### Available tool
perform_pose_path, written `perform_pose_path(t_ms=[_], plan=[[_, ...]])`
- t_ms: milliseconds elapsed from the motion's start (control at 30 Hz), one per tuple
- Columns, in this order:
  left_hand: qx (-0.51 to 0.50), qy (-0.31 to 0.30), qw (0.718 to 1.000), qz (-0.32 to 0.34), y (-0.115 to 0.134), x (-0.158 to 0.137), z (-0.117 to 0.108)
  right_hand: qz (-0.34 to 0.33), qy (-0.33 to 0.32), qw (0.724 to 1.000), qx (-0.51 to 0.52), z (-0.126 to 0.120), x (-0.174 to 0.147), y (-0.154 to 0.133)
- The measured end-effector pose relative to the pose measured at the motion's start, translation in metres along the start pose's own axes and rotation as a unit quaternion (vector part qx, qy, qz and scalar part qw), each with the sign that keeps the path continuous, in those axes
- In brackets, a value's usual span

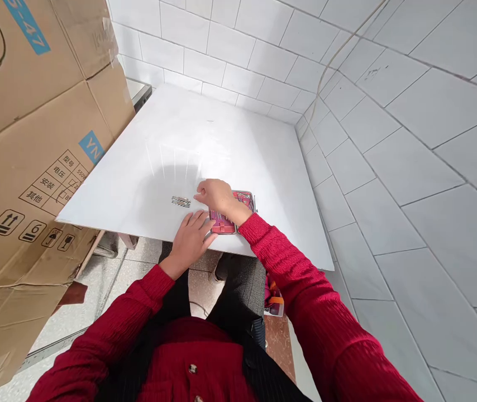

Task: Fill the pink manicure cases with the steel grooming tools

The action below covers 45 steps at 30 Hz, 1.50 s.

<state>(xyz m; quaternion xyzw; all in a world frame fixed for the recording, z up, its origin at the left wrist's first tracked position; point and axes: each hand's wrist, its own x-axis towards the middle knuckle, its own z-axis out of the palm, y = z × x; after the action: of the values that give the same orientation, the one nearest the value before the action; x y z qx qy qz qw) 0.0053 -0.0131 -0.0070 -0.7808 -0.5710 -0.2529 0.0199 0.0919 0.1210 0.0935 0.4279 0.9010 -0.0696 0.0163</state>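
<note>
Our left hand [190,238] lies palm down on the bench [276,173], its fingers slightly apart, at the left side of the open red case [224,228]. Our right hand [216,195] curls inward, wrist above the case; we cannot tell if it grips anything. Small metal pieces [181,201] lie left; farther, thin pale lines [175,163] show.

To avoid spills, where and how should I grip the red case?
Probably pinch the near rim of the red case, from the person's side: it lies mostly exposed, while the left hand is at its left edge and the right hand overhangs the case.
</note>
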Motion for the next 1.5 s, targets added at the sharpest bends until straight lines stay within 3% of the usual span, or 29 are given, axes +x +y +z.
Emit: perform_pose_path(t_ms=[133,233,400,667,900,1267,1500], plan=[[0.000,0.008,1.000,-0.002,0.000,-0.001,0.002,0.117,-0.016,0.993,-0.006,-0.007,-0.022,0.036],[-0.008,0.012,1.000,-0.001,0.000,-0.001,0.002,0.153,-0.035,0.988,0.009,0.000,-0.031,0.043],[-0.023,0.017,1.000,0.003,-0.001,-0.002,0.001,0.169,-0.041,0.985,-0.017,0.011,-0.025,0.024],[-0.034,0.008,0.999,0.003,-0.002,-0.002,0.000,0.179,-0.091,0.978,-0.056,-0.003,0.000,0.003],[-0.029,0.000,1.000,0.005,-0.001,0.000,-0.001,0.217,-0.101,0.971,-0.014,-0.001,0.022,0.008],[-0.022,0.003,1.000,0.006,-0.001,0.000,0.001,0.261,-0.143,0.950,0.092,0.005,0.029,0.024],[-0.042,-0.003,0.999,0.002,-0.002,0.001,0.001,0.276,-0.099,0.933,0.208,0.010,0.018,0.024]])
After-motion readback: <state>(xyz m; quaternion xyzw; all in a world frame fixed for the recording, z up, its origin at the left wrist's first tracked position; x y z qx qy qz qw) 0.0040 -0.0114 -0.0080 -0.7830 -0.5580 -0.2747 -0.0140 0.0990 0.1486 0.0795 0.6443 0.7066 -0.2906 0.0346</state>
